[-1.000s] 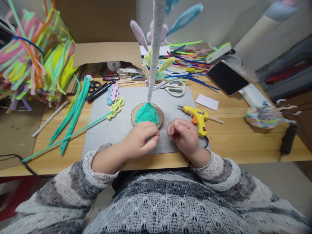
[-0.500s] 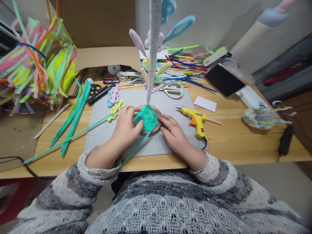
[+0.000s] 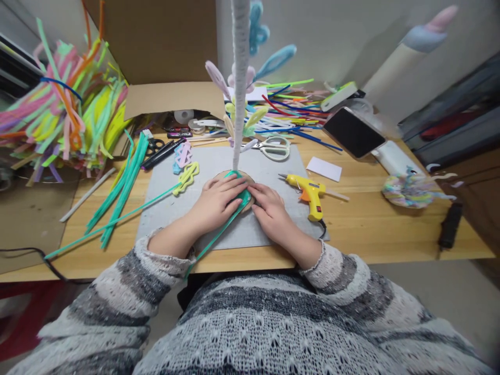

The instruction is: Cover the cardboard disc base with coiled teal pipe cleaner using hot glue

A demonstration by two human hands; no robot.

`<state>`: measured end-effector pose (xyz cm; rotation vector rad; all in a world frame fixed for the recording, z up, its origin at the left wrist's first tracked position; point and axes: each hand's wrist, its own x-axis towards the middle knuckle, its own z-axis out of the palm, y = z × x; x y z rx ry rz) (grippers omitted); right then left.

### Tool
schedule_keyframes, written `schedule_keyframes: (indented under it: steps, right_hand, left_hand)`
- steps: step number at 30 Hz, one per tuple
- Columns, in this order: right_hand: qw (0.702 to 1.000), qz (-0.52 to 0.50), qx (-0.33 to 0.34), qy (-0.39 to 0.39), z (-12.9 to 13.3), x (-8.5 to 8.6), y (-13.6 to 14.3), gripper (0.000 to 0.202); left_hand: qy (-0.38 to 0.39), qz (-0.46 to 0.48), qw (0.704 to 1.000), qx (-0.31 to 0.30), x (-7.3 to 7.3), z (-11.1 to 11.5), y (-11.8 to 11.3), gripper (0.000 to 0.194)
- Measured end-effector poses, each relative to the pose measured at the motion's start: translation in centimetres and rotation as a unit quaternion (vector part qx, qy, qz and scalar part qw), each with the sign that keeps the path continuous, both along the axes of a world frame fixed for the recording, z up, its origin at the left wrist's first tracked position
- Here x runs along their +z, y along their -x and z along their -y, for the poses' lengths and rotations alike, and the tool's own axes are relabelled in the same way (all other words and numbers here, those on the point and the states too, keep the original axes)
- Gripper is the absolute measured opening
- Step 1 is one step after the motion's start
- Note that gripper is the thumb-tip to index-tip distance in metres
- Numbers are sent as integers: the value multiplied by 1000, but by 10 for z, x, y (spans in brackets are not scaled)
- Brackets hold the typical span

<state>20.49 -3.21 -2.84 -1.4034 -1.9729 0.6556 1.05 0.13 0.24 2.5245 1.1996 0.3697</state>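
My left hand (image 3: 219, 200) lies flat over a coil of green pipe cleaner (image 3: 245, 198), fingers stretched out and covering most of it. The coil sits on a round wood slice (image 3: 250, 205), whose rim shows only in part. At the right side of the slice, my right hand (image 3: 267, 205) rests with its fingers extended against the coil's edge. A loose green strand (image 3: 214, 237) runs from the coil toward the table's front edge. Behind my hands rises a white wrapped stem (image 3: 239, 94) with pastel pipe-cleaner loops and flowers beside it.
A yellow glue gun (image 3: 310, 192) lies to the right on the grey mat (image 3: 289, 229). Scissors (image 3: 275, 148) lie behind it. Green pipe cleaners (image 3: 121, 187) and zigzag yellow pieces (image 3: 186, 178) are on the left. A phone (image 3: 353, 132) and a pastel ring (image 3: 408, 190) stand farther right.
My left hand has moved right from the coil's left edge to lie across its top, hiding most of it. My right hand has shifted slightly inward. The view has shifted a little.
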Motion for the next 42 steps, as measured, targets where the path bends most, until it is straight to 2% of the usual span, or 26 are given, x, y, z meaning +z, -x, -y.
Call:
schedule_keyframes:
  steps: [9, 12, 15, 17, 20, 23, 26, 33, 37, 39, 42]
  right_hand:
    - [1000, 12, 6, 12, -1, -1, 1, 54]
    - [999, 13, 20, 37, -4, 4, -3, 55]
    - [993, 46, 57, 88, -5, 20, -9, 60]
    - [986, 103, 82, 105, -3, 35, -12, 64]
    - [969, 201, 125, 73, 2, 54, -11, 64]
    - [955, 261, 142, 14, 3, 62, -9, 53]
    - [951, 271, 146, -24, 2, 59, -9, 43]
    - [962, 184, 193, -60, -1, 50, -25, 36]
    - [970, 174, 151, -80, -2, 45, -28, 36]
    - [964, 177, 184, -69, -1, 42, -28, 35]
    - [958, 121, 258, -38, 0, 38, -27, 29]
  left_hand:
    - [-99, -23, 995, 17, -1, 7, -4, 37]
    - [-111, -30, 993, 8, 1, 5, -2, 38]
    - [-104, -30, 994, 2, 1, 1, -1, 40]
    - [-101, -27, 994, 1, 1, -1, 1, 42]
    - [-101, -26, 995, -6, 0, -3, 3, 45]
    - [-104, -32, 994, -15, 0, -4, 4, 46]
    - [-96, -33, 995, -15, 1, -3, 5, 45]
    - [-59, -12, 998, -6, 0, -1, 5, 49]
    - [-46, 5, 999, 4, -2, 0, 5, 52]
    - [-40, 13, 999, 4, -1, 0, 5, 52]
    - [-27, 17, 999, 2, 0, 0, 6, 51]
